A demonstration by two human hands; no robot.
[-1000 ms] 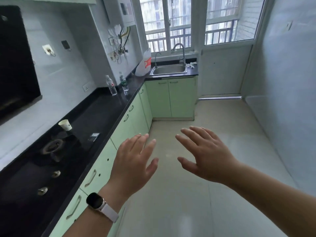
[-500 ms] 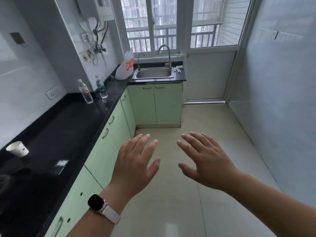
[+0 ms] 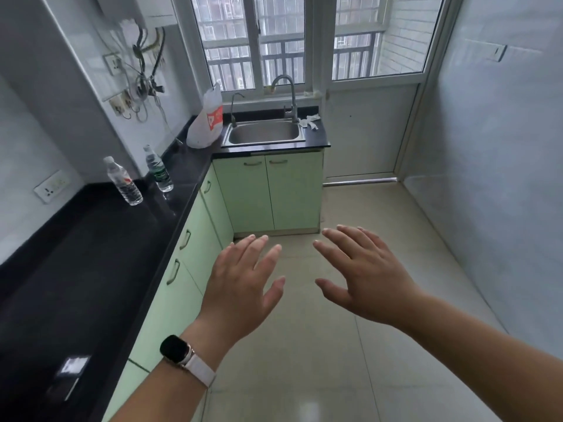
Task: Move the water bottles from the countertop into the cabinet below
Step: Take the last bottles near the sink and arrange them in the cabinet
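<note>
The red-label bottle (image 3: 123,182) and green-label bottle (image 3: 159,170) are coming nearer at ten o'clock; left hand (image 3: 240,287) and right hand (image 3: 365,281) are hovering spread, empty.

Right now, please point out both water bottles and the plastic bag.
red-label water bottle (image 3: 124,185): head view, on its clear body.
green-label water bottle (image 3: 161,176): head view, on its green label.
plastic bag (image 3: 203,130): head view, on its white lower bulge.

Plastic bag (image 3: 204,123) just left of sink (image 3: 263,143); crumpled paper (image 3: 309,120) right.
</note>
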